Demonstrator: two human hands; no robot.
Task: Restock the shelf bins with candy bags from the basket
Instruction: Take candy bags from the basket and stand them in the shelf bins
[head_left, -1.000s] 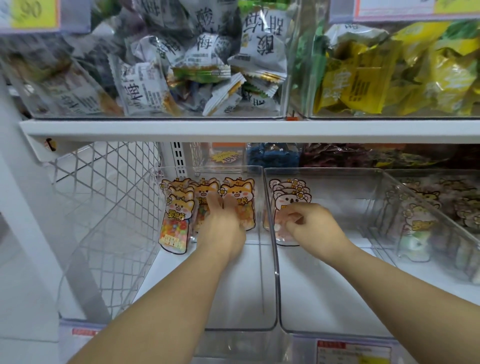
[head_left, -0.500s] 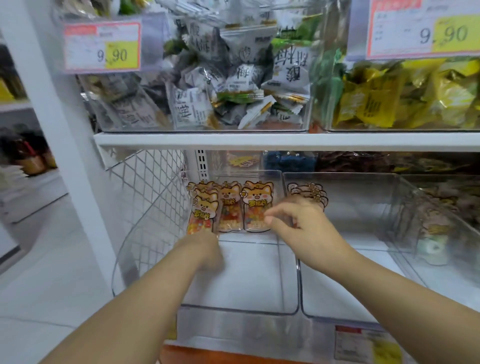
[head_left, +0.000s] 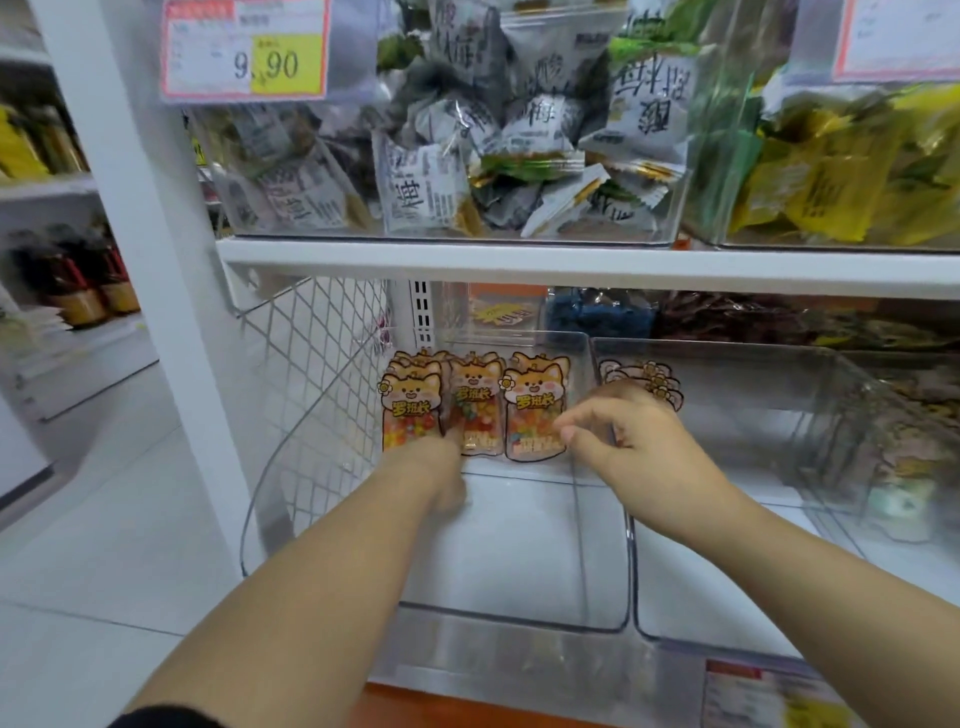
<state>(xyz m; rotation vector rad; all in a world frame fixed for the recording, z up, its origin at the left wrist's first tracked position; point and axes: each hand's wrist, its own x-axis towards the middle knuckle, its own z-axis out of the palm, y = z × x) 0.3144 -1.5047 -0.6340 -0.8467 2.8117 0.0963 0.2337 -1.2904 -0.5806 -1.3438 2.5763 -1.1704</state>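
Standing upright, faces outward, candy bags (head_left: 535, 410) line the bin (head_left: 519, 625) back; left hand (head_left: 431, 470) fingers blurred, unclear; right hand (head_left: 636, 441) fingers loosely curled.

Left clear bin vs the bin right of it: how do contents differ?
The left bin holds orange dog-face bags, side by side across its back. The neighbouring bin shows only pale bags, stacked in its back-left corner, partly behind the right hand. Both bins are clear plastic, stocked only at the back.

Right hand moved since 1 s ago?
Yes: right hand moved left, across the bin divider, from the white bags to the orange candy bags.
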